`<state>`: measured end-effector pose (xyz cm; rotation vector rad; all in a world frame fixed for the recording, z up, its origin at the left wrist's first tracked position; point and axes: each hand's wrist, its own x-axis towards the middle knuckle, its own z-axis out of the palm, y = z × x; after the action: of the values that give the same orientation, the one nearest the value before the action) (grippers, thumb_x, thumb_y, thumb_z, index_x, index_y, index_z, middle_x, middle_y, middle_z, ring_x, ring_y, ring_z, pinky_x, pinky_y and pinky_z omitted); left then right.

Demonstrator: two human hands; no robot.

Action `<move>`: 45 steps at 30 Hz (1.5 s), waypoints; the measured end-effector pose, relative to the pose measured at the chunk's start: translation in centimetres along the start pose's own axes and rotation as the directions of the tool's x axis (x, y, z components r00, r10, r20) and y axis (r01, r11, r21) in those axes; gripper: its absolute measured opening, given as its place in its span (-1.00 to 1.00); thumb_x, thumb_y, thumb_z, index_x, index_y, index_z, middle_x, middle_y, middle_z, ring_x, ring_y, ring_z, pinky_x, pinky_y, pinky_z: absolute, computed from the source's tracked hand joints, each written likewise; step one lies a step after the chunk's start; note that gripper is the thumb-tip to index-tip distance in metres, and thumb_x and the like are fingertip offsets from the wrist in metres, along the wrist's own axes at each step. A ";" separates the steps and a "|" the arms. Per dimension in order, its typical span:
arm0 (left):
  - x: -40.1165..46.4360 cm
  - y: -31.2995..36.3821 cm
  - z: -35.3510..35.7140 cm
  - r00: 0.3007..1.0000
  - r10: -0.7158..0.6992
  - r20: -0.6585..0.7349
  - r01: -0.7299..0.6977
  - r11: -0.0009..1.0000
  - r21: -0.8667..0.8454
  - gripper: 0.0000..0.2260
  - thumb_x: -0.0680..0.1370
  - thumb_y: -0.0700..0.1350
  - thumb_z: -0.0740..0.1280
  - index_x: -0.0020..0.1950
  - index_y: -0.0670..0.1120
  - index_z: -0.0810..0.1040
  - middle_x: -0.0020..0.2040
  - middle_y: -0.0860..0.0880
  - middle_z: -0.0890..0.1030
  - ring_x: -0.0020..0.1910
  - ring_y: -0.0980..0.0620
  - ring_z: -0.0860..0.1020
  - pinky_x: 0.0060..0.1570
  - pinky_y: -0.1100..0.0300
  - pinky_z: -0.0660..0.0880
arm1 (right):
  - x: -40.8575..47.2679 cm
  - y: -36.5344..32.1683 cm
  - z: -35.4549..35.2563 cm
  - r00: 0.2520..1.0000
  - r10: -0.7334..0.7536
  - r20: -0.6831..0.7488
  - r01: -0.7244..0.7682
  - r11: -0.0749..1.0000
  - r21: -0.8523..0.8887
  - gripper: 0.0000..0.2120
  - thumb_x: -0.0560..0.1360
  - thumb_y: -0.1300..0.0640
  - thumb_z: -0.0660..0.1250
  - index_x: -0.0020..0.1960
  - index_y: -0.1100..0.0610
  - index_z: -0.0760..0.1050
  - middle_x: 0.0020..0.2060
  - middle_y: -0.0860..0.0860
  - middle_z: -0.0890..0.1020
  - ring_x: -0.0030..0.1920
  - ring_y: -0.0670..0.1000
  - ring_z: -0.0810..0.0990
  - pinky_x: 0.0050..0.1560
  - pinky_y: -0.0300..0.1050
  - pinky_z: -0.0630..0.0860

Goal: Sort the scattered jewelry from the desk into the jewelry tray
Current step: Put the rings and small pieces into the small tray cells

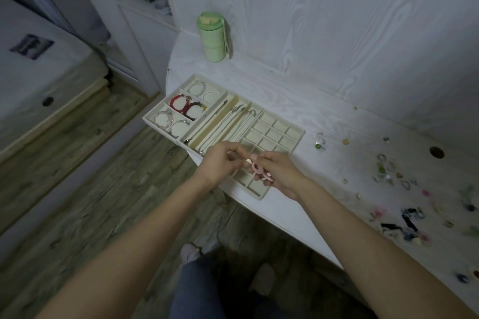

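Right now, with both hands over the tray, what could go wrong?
1. The right hand holds several pink pieces at once; one may slip and land in the wrong cell.
2. The tray overhangs the desk edge at its left, so a push down there might tip it.
3. The left hand hovers over the chains and could snag them.

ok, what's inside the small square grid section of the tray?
The visible squares of the grid section look empty. Both hands, left and right, holding pink pieces, cover the near squares, so those can't be checked.
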<state>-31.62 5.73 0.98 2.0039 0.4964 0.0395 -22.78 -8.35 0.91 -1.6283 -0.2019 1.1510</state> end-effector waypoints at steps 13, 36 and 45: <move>0.2 -1.4 -0.5 0.996 -0.084 0.024 0.086 0.990 -0.108 -0.82 0.48 -0.30 0.38 0.07 -0.15 0.58 -0.05 -0.04 0.67 -0.02 0.00 0.61 0.11 -0.04 0.54 | 1.3 0.7 1.1 0.991 -0.008 -0.134 -0.006 0.995 -0.104 -0.87 0.44 0.14 0.45 -0.03 0.09 0.57 -0.19 -0.03 0.60 -0.27 -0.09 0.44 -0.31 -0.25 0.31; 0.0 -2.4 1.3 0.961 -0.275 0.007 0.272 0.955 0.117 -0.93 0.46 -0.24 0.43 -0.10 -0.12 0.60 -0.12 -0.03 0.62 -0.13 0.11 0.54 -0.07 0.34 0.40 | 2.7 2.4 1.9 0.984 -0.061 -0.165 -0.001 0.935 -0.356 -0.78 0.43 0.36 0.38 0.07 0.28 0.55 0.00 0.15 0.60 0.00 0.03 0.55 -0.01 -0.18 0.46; -0.5 -3.0 1.2 0.950 -0.312 -0.015 0.309 0.933 0.182 -0.93 0.48 -0.21 0.42 -0.05 -0.14 0.60 -0.06 -0.02 0.61 -0.06 0.12 0.52 -0.03 0.38 0.38 | 3.5 2.7 2.4 0.976 -0.148 -0.157 0.012 0.763 -0.647 -0.84 0.37 0.25 0.50 -0.06 0.21 0.62 -0.03 0.11 0.67 -0.03 -0.01 0.58 -0.08 -0.24 0.41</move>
<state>-32.76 5.72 -2.13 2.0774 0.8283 -0.2235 -23.92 -5.65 -3.15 -2.3056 -0.5852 0.8801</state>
